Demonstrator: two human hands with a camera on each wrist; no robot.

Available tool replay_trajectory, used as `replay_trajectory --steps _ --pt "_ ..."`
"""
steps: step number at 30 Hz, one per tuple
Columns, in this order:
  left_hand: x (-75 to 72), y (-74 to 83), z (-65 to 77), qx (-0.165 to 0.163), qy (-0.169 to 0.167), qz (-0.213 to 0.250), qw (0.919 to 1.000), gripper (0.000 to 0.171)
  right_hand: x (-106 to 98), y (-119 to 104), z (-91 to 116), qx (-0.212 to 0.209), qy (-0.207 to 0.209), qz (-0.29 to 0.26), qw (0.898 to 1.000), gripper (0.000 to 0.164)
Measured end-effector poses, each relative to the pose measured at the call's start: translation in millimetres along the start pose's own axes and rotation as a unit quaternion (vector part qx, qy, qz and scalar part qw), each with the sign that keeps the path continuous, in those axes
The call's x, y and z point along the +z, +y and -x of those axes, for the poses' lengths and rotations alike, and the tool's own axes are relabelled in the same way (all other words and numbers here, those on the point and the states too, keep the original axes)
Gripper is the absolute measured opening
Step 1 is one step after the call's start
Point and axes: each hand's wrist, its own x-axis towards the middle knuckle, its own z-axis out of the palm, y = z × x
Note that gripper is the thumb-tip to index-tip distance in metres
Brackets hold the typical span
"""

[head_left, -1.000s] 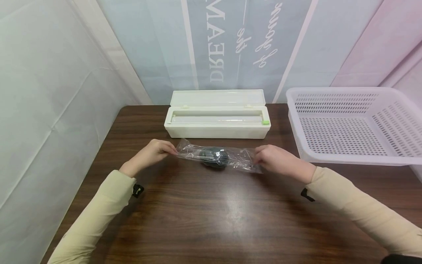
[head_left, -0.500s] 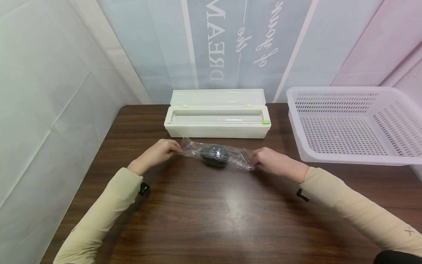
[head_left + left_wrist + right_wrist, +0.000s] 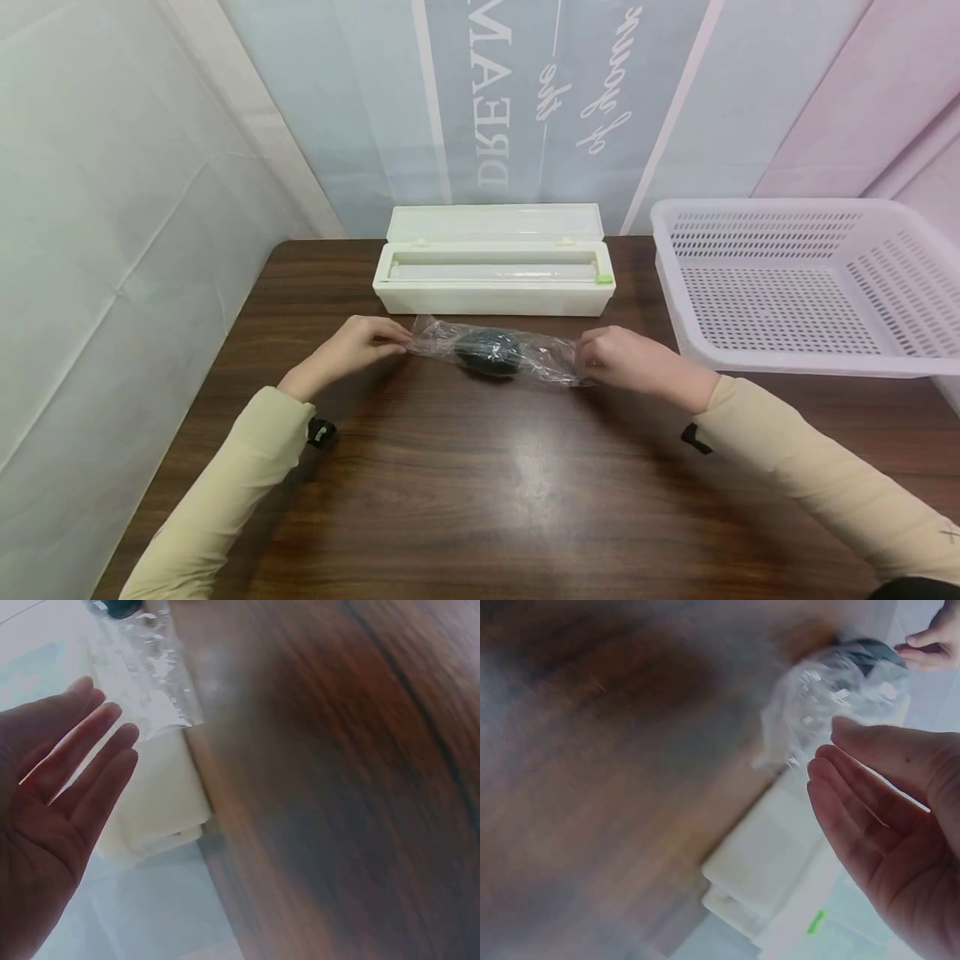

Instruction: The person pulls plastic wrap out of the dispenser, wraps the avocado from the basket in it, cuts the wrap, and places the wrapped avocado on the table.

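A dark green oval object [image 3: 489, 351], avocado-like in shape, lies on the table wrapped in clear plastic film [image 3: 553, 357]. The film stretches out in a crinkled flat tail on either side. At its left tail is my left hand [image 3: 360, 350], fingertips beside the film's edge; in the left wrist view its fingers [image 3: 112, 772] are spread and loosely straight, with nothing between them. My right hand [image 3: 630, 362] is at the right tail. Seen from the right wrist, its thumb and fingers [image 3: 840, 802] are slightly apart, and the film shows just beyond the fingertips.
Behind the wrapped object stands a white film dispenser box [image 3: 495, 300], lid raised, a roll [image 3: 491, 272] inside and a green slider [image 3: 604, 278] at its right end. A white perforated basket [image 3: 682, 325] stands at the right on the brown wooden table [image 3: 450, 500].
The film has settled down around the green object, which lay partly covered by a raised fold. Both hands have loosened from the film's ends, the right shifting slightly rightward.
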Motion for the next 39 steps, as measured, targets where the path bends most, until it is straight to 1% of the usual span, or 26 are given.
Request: replay_trajectory --steps 3,5,7,10,13,17,20,25,30,33,39 --pt "-2.8 5.4 0.2 -0.03 0.008 0.017 0.9994 0.015 -5.9 -1.7 -3.1 0.009 0.015 0.012 1.0 0.008" --pt "-2.8 11.0 -1.1 -0.046 0.012 0.023 0.9986 0.016 -9.1 -2.9 -6.3 0.014 0.021 0.017 1.0 0.008" --pt "-1.6 18.1 -2.9 -0.057 0.015 0.031 0.9978 0.019 -10.8 -3.4 -10.5 0.02 0.02 0.018 0.999 0.008" --pt "2.5 30.5 -6.0 -0.066 0.022 0.044 0.9966 0.023 -12.6 -4.8 -17.2 0.028 0.017 0.01 0.999 0.007" --pt "9.1 42.3 -9.1 -0.073 0.038 0.061 0.9947 0.024 -12.4 -7.4 -24.5 0.045 0.011 -0.001 0.999 0.012" --pt "20.6 53.3 -12.4 -0.086 0.064 0.072 0.9916 0.025 -9.3 -10.4 -35.3 0.06 0.0 -0.009 0.998 0.023" --pt "28.5 60.1 -14.2 -0.09 0.076 0.071 0.9904 0.027 -5.9 -12.2 -43.6 0.059 -0.002 -0.018 0.998 0.031" --pt "40.7 70.5 -18.1 -0.096 0.09 0.058 0.9896 0.031 1.1 -13.4 -55.5 0.065 -0.005 -0.036 0.997 0.039" --pt "51.8 75.8 -22.7 -0.091 0.125 0.032 0.9874 0.035 6.5 -12.2 -63.9 0.084 -0.02 -0.057 0.995 0.048" --pt "57.6 77.3 -25.0 -0.091 0.138 0.018 0.9861 0.039 9.1 -10.8 -67.2 0.095 -0.031 -0.071 0.993 0.052" --pt "67.4 78.5 -28.6 -0.101 0.134 0.005 0.9857 0.046 13.9 -8.2 -71.7 0.103 -0.046 -0.099 0.989 0.055"
